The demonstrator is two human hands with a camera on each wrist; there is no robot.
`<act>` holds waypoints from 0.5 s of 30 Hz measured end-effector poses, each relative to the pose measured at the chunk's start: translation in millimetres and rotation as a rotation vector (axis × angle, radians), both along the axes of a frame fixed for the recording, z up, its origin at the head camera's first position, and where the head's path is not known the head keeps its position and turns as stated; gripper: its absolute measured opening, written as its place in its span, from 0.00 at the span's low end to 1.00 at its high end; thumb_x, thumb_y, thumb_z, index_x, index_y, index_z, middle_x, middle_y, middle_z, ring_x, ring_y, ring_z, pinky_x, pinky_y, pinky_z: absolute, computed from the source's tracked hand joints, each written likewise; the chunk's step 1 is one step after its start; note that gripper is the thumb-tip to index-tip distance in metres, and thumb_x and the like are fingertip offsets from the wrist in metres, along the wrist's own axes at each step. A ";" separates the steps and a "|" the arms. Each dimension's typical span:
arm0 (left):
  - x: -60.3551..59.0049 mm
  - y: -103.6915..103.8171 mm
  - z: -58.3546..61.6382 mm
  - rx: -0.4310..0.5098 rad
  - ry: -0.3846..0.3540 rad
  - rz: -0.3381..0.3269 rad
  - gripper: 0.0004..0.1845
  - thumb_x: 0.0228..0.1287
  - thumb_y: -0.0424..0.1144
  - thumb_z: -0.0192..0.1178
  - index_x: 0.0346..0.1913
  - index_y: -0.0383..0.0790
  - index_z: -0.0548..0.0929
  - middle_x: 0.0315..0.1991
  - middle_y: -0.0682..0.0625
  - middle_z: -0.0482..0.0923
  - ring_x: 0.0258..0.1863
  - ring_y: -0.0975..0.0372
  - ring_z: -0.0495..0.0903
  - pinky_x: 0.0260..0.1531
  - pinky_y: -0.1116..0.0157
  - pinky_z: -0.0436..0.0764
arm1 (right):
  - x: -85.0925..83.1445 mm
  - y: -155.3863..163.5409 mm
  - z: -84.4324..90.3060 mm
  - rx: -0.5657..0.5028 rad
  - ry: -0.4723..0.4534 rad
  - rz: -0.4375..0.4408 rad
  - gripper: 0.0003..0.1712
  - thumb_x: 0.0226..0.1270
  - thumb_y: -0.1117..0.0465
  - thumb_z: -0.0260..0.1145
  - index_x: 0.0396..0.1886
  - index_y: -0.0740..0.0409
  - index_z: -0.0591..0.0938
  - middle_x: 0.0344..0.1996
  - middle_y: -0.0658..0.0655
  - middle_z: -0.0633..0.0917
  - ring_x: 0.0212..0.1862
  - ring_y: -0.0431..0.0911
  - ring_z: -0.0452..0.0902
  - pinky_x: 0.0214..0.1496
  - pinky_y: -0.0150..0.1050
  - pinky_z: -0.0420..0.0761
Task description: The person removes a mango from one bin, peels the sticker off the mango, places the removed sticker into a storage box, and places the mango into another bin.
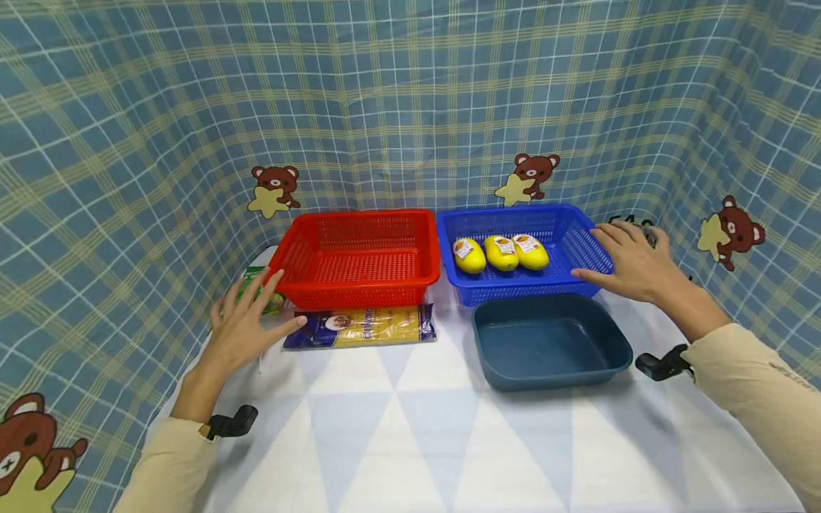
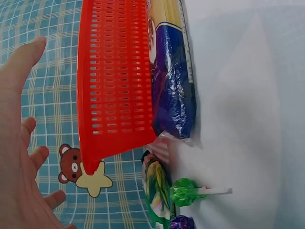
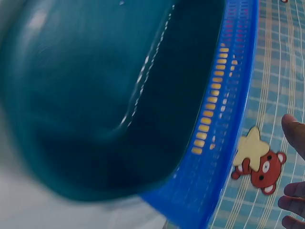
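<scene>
Okay, left hand (image 1: 244, 328): fingers and thumb spread apart, holding nothing. Right hand (image 1: 631, 263): same, digits apart, nothing held. Red basket (image 1: 359, 295) sits beyond the left hand and to its right, fingertips at the near-left corner; cannot tell if they touch. No goods inside. Blue basket (image 1: 526, 293) is just left of the right hand, fingers by its right rim, contact unclear. Three labelled yellow fruits (image 1: 501, 254) lie in it, left of that hand. Dark teal basin (image 1: 551, 380) stands on the tabletop (image 1: 385, 442), left of the right hand and nearer the person. Blue-and-yellow packet (image 1: 365, 328) lies along the red basket's front, right of the left thumb. Green packet (image 2: 156, 186) is partly behind the left fingers; green-wrapped ball (image 2: 184, 192) with white stick beside it, purple wrapped item (image 2: 182, 223) next to that. Plaid cloth (image 1: 398, 92) hangs beyond both hands.
</scene>
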State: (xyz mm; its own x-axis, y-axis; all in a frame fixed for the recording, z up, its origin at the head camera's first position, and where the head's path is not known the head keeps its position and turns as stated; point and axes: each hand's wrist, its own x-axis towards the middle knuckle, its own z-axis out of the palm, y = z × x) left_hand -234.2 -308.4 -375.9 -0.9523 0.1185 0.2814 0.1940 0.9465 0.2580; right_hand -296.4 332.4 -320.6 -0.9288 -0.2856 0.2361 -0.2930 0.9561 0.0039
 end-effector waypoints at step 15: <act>6.3 11.2 -18.6 0.062 0.039 0.014 0.54 0.57 0.70 0.62 0.81 0.62 0.47 0.79 0.45 0.47 0.73 0.36 0.44 0.60 0.24 0.40 | -35.4 -52.3 2.0 0.040 -0.030 0.071 0.53 0.63 0.32 0.65 0.74 0.66 0.65 0.71 0.71 0.64 0.72 0.66 0.51 0.65 0.74 0.44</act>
State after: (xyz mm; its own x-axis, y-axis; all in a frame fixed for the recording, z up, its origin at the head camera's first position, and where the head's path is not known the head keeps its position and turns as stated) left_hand -227.9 -297.2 -394.5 -0.9420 0.0860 0.3243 0.1916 0.9315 0.3093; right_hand -331.7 280.1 -318.7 -0.9124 -0.3597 0.1955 -0.3607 0.9321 0.0314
